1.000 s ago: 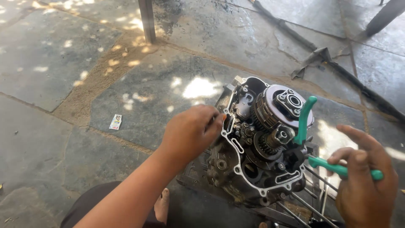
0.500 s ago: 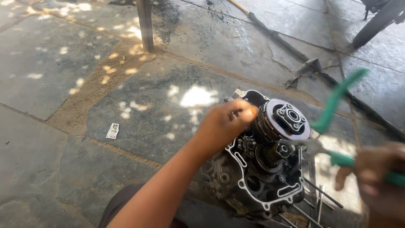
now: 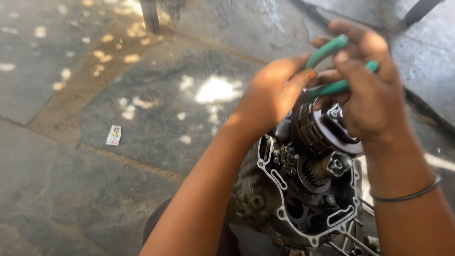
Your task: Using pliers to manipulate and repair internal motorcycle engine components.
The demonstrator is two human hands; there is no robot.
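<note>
Open grey metal engine case [image 3: 303, 208], cover removed, standing on the dark stone-slab floor [image 3: 95, 189] directly before the person; gears, a toothed shaft and a ribbed round clutch drum [image 3: 315, 130] are exposed, the gasket face pale and oily. Above the drum, the right hand [image 3: 374, 90] closes its fingers around the green-handled pliers [image 3: 332, 66], while the left hand [image 3: 270, 97] curls against the drum's upper edge, thumb touching the handles. Judged good practice: brace the drum, keep the pliers square. A small paper scrap [image 3: 113, 135] lies well left of the case.
</note>
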